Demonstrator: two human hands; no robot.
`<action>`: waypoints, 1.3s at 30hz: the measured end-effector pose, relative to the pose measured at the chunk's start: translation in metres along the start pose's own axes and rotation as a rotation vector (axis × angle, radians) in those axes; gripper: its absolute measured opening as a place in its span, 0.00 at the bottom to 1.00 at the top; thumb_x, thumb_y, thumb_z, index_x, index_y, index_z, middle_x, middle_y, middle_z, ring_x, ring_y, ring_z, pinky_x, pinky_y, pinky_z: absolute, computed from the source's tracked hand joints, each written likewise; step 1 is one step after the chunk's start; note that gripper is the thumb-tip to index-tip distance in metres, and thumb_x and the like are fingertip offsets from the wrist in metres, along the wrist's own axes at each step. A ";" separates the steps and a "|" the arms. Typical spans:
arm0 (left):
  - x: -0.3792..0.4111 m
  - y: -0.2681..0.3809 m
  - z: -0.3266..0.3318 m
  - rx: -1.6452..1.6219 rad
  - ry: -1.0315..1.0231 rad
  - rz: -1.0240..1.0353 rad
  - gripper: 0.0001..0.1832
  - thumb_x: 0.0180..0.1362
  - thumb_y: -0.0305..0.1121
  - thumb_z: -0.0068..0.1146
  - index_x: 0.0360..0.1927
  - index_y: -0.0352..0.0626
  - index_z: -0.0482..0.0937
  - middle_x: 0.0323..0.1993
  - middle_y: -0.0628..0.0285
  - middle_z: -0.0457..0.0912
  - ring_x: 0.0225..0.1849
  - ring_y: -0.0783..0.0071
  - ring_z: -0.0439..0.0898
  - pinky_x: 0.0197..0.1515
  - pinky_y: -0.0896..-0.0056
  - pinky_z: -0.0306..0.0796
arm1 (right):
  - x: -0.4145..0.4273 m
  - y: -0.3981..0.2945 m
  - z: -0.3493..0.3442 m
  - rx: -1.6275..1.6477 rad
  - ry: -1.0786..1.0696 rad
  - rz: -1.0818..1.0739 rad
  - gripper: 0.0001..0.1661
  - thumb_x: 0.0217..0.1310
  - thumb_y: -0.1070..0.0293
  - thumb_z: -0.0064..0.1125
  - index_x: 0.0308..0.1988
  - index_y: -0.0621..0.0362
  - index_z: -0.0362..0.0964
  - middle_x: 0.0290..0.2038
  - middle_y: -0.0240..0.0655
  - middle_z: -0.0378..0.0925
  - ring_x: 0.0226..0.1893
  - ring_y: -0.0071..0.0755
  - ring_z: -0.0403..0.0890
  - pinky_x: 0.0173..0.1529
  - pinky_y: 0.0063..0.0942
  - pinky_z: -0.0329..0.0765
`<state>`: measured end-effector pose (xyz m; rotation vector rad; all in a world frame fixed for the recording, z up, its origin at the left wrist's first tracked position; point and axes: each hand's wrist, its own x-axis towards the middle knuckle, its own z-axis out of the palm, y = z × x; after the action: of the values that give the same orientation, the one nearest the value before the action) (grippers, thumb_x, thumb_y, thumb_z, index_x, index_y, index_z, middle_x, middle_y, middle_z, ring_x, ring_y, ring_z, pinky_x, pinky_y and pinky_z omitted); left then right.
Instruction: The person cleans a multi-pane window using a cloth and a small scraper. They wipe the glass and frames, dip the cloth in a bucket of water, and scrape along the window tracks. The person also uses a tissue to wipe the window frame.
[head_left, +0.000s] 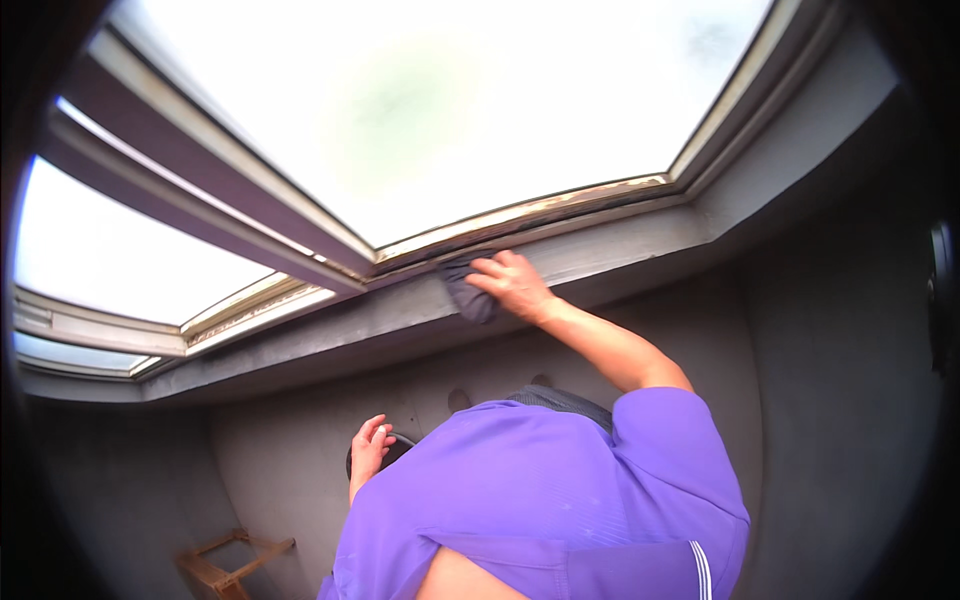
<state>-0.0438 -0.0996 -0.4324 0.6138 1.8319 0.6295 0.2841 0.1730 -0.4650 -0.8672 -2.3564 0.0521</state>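
Note:
A dark grey cloth (472, 296) lies under my right hand (514, 285), which presses it against the window sill (600, 251) just below the bottom rail of the window frame (525, 217). Part of the cloth hangs over the sill's front edge. Lower and to the left, my left hand (371, 442) is held near my side with its fingers slightly bent and nothing seen in it. Behind that hand is a dark round thing with a thin rim, mostly hidden by the purple shirt.
A second window pane (135, 240) stands at the left beyond the upright frame bars. A wooden stool or frame (225, 562) is on the floor at the lower left. Grey walls run below the sill and at the right (825, 337).

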 end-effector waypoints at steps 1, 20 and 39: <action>0.002 0.010 0.012 0.022 -0.019 0.018 0.20 0.66 0.34 0.46 0.61 0.44 0.71 0.50 0.61 0.80 0.42 0.78 0.78 0.44 0.74 0.70 | -0.019 0.020 -0.019 -0.045 0.012 0.036 0.19 0.49 0.72 0.53 0.44 0.45 0.76 0.48 0.28 0.76 0.39 0.37 0.74 0.41 0.34 0.75; 0.055 0.193 0.254 0.298 -0.537 0.710 0.21 0.59 0.33 0.55 0.56 0.41 0.74 0.39 0.60 0.83 0.39 0.76 0.80 0.43 0.72 0.73 | -0.139 0.070 -0.205 0.942 0.276 0.948 0.11 0.54 0.79 0.53 0.40 0.65 0.75 0.33 0.28 0.78 0.37 0.17 0.74 0.45 0.19 0.72; 0.108 0.299 0.358 0.284 0.199 0.493 0.19 0.55 0.46 0.59 0.16 0.44 0.79 0.13 0.65 0.79 0.16 0.76 0.78 0.31 0.68 0.74 | -0.152 0.229 -0.193 0.639 0.078 0.750 0.12 0.52 0.75 0.55 0.39 0.63 0.75 0.30 0.34 0.79 0.33 0.23 0.78 0.42 0.24 0.74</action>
<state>0.2945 0.2384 -0.4131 1.2540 1.9839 0.7789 0.6147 0.2285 -0.4461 -1.3050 -1.6437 0.9867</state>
